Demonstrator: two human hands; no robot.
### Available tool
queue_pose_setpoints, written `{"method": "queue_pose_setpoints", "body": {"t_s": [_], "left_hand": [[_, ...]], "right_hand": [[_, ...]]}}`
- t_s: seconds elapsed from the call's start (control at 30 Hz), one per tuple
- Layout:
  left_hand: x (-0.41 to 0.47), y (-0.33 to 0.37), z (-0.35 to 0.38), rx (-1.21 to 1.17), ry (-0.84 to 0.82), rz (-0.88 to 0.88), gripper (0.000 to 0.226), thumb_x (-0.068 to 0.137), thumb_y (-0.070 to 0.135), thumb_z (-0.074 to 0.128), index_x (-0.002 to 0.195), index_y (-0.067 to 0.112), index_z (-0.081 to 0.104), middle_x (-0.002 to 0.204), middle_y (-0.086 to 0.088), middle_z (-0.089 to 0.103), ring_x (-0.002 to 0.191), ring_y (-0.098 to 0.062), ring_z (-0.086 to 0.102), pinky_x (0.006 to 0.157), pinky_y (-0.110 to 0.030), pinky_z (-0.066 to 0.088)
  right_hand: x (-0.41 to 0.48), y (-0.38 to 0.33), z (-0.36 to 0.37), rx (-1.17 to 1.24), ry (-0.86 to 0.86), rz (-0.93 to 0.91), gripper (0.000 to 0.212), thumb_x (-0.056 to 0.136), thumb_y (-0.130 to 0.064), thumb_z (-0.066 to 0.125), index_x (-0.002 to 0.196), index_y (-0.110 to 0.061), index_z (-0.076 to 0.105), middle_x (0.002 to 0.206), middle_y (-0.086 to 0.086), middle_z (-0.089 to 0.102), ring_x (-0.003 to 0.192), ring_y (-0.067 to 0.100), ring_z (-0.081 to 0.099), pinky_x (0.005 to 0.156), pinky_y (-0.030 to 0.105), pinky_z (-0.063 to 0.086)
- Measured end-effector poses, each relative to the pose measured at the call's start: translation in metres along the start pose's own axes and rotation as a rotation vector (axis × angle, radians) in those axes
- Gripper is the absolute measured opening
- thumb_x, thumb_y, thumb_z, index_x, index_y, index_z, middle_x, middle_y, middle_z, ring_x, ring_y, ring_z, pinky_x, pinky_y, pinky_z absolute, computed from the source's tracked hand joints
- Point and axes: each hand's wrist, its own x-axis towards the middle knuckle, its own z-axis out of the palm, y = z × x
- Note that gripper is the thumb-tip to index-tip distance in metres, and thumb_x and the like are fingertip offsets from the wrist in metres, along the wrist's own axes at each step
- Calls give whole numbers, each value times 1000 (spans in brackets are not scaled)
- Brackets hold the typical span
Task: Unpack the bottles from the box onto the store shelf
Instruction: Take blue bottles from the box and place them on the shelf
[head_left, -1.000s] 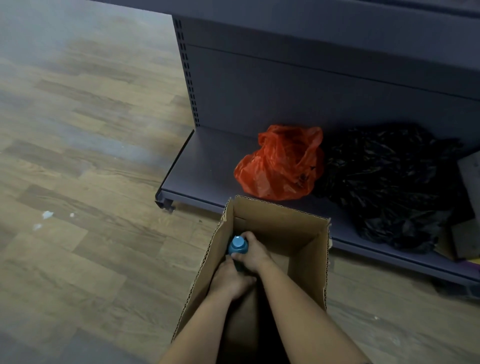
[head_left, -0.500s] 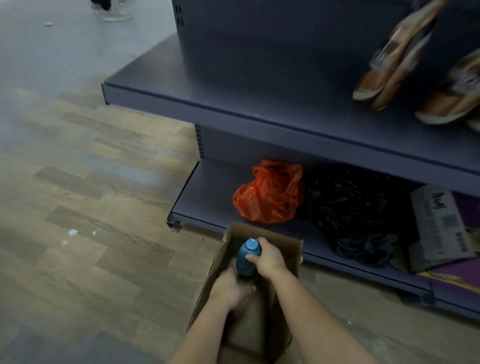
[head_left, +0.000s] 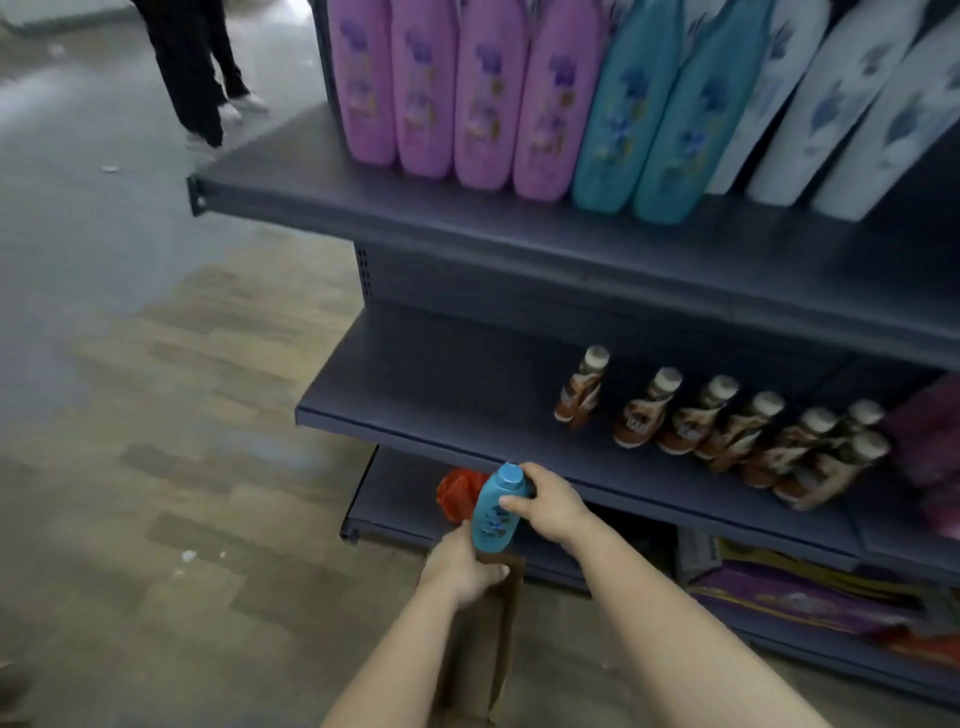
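Bottle: my right hand (head_left: 551, 503) grips the blue bottle (head_left: 497, 510), upright, above the box (head_left: 493, 644).
Left hand (head_left: 462, 569): clamped on the box rim.
Shelf (head_left: 441, 405): bare stretch at 12 o'clock, right hand nearer.

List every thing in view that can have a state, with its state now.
blue bottle: capped, upright, lifted above the box
right hand: gripping the bottle's upper part
left hand: at the bottle's base
cardboard box: open, on the floor
brown bottles: capped, standing on the middle shelf
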Motion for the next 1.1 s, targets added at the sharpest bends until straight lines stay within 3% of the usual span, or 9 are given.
{"method": "queue_pose_setpoints", "body": {"t_s": [0.07, 0.13, 0.27, 0.4, 0.53, 0.7, 0.9, 1.03, 1.1], "left_hand": [[-20, 28, -27, 8, 18, 27, 59, 79, 36, 71, 131, 21, 48, 131, -2, 59, 120, -20, 56, 101, -33, 45], [-35, 54, -52, 25, 53, 77, 57, 78, 38, 72, 128, 22, 51, 126, -2, 61, 115, -20, 58, 96, -33, 48], [-54, 97, -90, 32, 113, 185, 60, 82, 33, 71, 135, 16, 47, 133, -3, 57, 119, -20, 55, 96, -30, 45], [-63, 127, -108, 21, 154, 284, 48, 82, 28, 72, 126, 17, 56, 123, -2, 64, 113, -18, 59, 93, -29, 46], [-69, 153, -119, -17, 182, 366, 38, 82, 27, 72, 116, 18, 58, 111, 1, 66, 95, -13, 58, 78, -23, 41], [-71, 181, -134, -118, 108, 464, 36, 80, 19, 74, 114, 17, 60, 111, -1, 67, 101, -15, 61, 86, -26, 47], [-79, 219, -150, -186, 43, 606, 44, 80, 20, 74, 121, 18, 59, 118, 1, 66, 107, -14, 61, 93, -32, 51], [-80, 246, -160, -156, 44, 680, 47, 78, 25, 76, 121, 20, 58, 117, 3, 66, 108, -14, 61, 95, -37, 51], [-81, 258, -163, -142, 57, 716, 46, 78, 25, 77, 120, 20, 58, 114, 5, 66, 106, -12, 61, 92, -32, 51]], "right_hand": [[-20, -29, -33, 24, -17, -13, 43, 85, -23, 72, 125, -18, 56, 118, -3, 61, 109, 15, 58, 86, 27, 46], [-38, -55, -64, 71, -30, -25, 43, 85, -26, 71, 124, -19, 56, 119, -3, 62, 109, 15, 60, 89, 30, 50], [-70, -100, -116, 147, -42, -82, 33, 90, -21, 66, 121, -16, 55, 118, 2, 64, 105, 15, 61, 80, 30, 53], [-93, -131, -152, 224, -22, -129, 22, 93, -25, 62, 114, -26, 54, 120, 2, 61, 108, 16, 59, 81, 36, 54], [-109, -149, -175, 272, 42, -192, 29, 95, -24, 59, 123, -18, 54, 120, 3, 63, 104, 14, 63, 82, 35, 57], [-120, -161, -200, 339, 124, -222, 30, 91, -28, 65, 120, -24, 57, 119, -3, 63, 109, 11, 62, 75, 27, 57], [-128, -161, -218, 338, 169, -220, 50, 74, -10, 81, 120, -15, 62, 105, -4, 72, 95, 7, 69, 73, 21, 57], [-131, -158, -231, 461, 215, -225, 49, 75, -12, 81, 120, -18, 62, 110, 1, 72, 98, 12, 70, 78, 24, 57], [-132, -158, -239, 489, 230, -232, 48, 75, -11, 81, 119, -17, 62, 109, 2, 72, 97, 13, 70, 77, 25, 57]]}}
